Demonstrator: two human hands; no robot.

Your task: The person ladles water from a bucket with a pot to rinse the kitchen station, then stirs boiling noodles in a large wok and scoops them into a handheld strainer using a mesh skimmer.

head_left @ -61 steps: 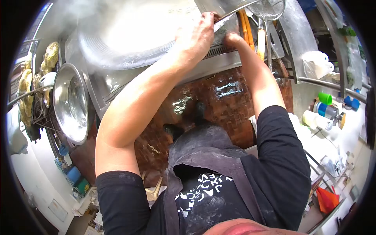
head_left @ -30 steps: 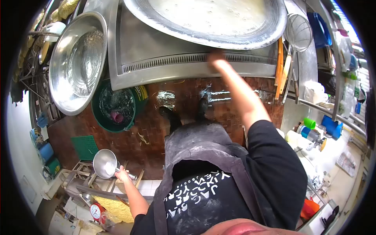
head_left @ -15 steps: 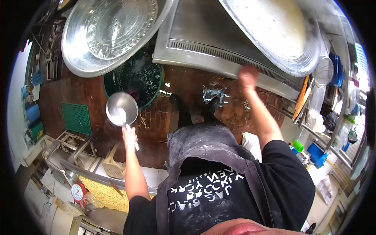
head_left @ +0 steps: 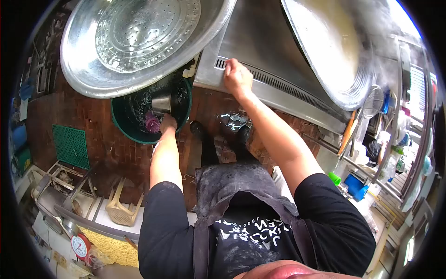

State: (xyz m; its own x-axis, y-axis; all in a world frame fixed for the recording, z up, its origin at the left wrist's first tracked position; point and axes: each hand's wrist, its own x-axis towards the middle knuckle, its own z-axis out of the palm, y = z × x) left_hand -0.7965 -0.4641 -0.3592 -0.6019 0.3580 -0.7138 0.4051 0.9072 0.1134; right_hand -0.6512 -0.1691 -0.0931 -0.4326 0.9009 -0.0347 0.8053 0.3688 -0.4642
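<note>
My left hand is closed around the handle of a steel dipper pot, its bowl dipped and tilted into a green tub of water. Beside the bowl, inside the tub, is a purple-pink item whose kind I cannot make out. My right hand is curled into a loose fist against the slotted front strip of the steel stove top. Nothing shows in its fingers. Over the tub's far side hangs the rim of a large metal basin with a perforated plate of water in it.
A big metal pan of pale steaming liquid stands at the right. Long-handled tools and a mesh strainer hang beyond it. A green mat, a plastic stool, yellow noodles and a red scale are at the left. The floor has wet patches.
My left hand has gone forward and lowered the dipper pot into the tub's water. My right hand has moved left along the stove's front edge. The view has shifted somewhat.
</note>
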